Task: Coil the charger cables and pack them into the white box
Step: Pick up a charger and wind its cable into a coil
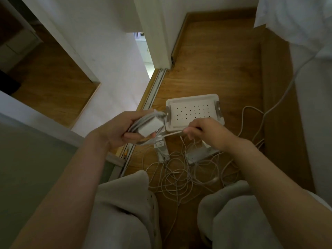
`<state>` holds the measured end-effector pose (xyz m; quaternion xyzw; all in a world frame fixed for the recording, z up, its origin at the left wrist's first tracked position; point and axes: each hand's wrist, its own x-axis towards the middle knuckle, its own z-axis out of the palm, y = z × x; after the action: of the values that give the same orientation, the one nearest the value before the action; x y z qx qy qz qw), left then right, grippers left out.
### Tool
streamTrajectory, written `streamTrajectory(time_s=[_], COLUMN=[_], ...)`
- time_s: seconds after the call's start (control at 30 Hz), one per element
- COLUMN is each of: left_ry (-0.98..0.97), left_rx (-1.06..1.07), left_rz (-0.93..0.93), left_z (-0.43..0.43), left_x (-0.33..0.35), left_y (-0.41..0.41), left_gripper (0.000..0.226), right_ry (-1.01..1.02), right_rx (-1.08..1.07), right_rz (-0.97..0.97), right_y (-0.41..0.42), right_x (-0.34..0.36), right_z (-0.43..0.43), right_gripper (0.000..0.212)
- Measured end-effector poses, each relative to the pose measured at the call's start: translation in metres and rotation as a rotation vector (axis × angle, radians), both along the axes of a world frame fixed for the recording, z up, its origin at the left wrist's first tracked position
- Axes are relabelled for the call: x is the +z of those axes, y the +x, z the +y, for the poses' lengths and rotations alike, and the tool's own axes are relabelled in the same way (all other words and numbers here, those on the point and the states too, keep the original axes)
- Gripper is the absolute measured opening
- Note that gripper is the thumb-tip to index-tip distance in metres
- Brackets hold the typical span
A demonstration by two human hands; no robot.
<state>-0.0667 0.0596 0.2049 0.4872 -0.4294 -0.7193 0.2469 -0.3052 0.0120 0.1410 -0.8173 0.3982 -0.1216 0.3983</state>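
My left grip [116, 129] clamps the white square charger brick [150, 127] and its loops, so my right grip [206, 131], pinching the thin white cable [170, 134], should wind even, taut turns.

a wooden floor [215, 60] runs from near to far. a metal sliding-door track [154, 90] crosses it on the left, beside a white wall [111, 60]. farther off, a narrow bright gap [143, 49] shows. white fabric [296, 18] hangs far right above a wooden panel [276, 87].
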Motion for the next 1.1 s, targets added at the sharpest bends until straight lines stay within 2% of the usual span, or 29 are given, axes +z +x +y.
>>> streamTrajectory(time_s=[0.07, 0.13, 0.2, 0.3, 0.37, 0.5, 0.57, 0.67, 0.73, 0.87, 1.1], left_ry=[-0.085, -0.11, -0.148, -0.227, -0.275, -0.356, -0.415, -0.457, -0.463, -0.391, -0.235], left_rx=[-0.137, -0.183, -0.17, -0.126, -0.118, -0.075, 0.004, 0.168, 0.257, 0.438, 0.602], left_rz=[-0.236, -0.389, -0.511, -0.665, -0.749, -0.936, -1.017, -1.033, -0.999, -0.782, -0.525], left_z=[0.003, 0.003, 0.002, 0.001, 0.001, 0.003, 0.003, 0.0, -0.002, -0.007, -0.012], left_x=[0.001, -0.002, -0.007, -0.015, -0.019, -0.029, -0.033, -0.034, -0.033, -0.029, -0.031], left_y=[0.003, 0.001, -0.003, -0.006, -0.008, -0.013, -0.017, -0.027, -0.033, -0.044, -0.06], left_gripper=[0.052, 0.058, 0.056, 0.051, 0.039, 0.026, 0.024, 0.02, 0.019, 0.016, 0.018], right_ry=[-0.007, -0.078, -0.144, -0.135, -0.119, 0.152, 0.247, 0.267, 0.207, 0.057, -0.068], right_rx=[-0.011, -0.022, -0.098, -0.209, -0.238, -0.353, -0.341, -0.273, -0.208, -0.116, -0.046], right_rz=[-0.012, 0.053, 0.076, 0.003, -0.047, -0.281, -0.315, -0.334, -0.333, -0.285, -0.204], right_y=[0.0, 0.005, 0.01, 0.013, 0.018, 0.019, 0.02, 0.03, 0.039, 0.053, 0.052], right_x=[-0.001, 0.0, 0.004, 0.009, 0.012, 0.02, 0.026, 0.026, 0.02, 0.009, 0.006], right_z=[0.0, 0.003, 0.003, 0.005, 0.01, 0.014, 0.017, 0.033, 0.047, 0.069, 0.07], right_gripper=[0.034, 0.034, 0.032, 0.034, 0.032, 0.039, 0.039, 0.027, 0.026, 0.025, 0.026])
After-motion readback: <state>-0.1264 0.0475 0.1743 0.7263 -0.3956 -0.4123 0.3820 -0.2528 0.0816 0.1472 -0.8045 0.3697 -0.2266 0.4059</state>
